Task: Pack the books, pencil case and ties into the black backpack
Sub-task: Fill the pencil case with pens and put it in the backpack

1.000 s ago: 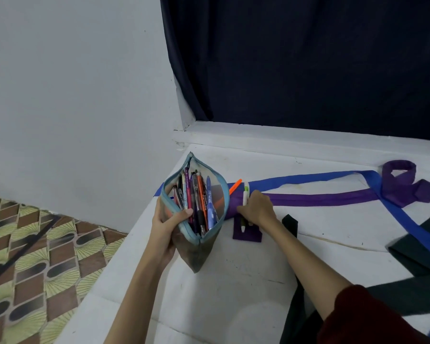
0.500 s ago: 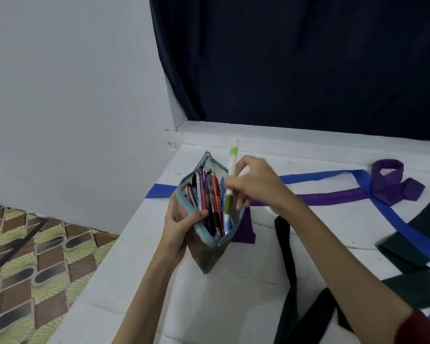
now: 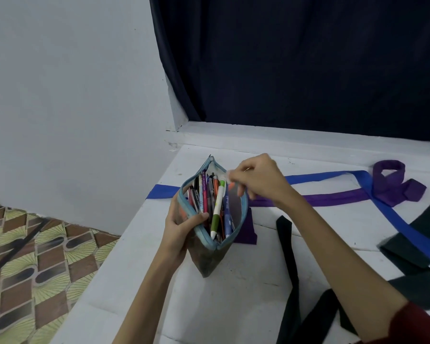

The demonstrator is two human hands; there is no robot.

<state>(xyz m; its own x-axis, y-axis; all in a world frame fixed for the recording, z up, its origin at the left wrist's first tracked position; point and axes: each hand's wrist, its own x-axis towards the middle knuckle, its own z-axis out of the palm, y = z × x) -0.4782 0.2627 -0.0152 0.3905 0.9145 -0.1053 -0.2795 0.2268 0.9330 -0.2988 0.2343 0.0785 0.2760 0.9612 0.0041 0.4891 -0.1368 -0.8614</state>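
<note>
Pens (image 3: 210, 202) inside unzipped pencil case (image 3: 204, 254)

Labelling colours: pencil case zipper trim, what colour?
Light blue trim on the pencil case, clearest in the head view.

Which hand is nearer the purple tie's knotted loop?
Right. The right hand hovers over the pencil case mouth, well left of the loop; the left hand grips the case's far side, farther still.

I'm holding a soft cloth pencil case (image 3: 210, 234) stuffed with glossy plastic pens (image 3: 217, 209); matt woven fabric ties (image 3: 333, 197) are lying on the rough white-painted table (image 3: 246, 289).
</note>
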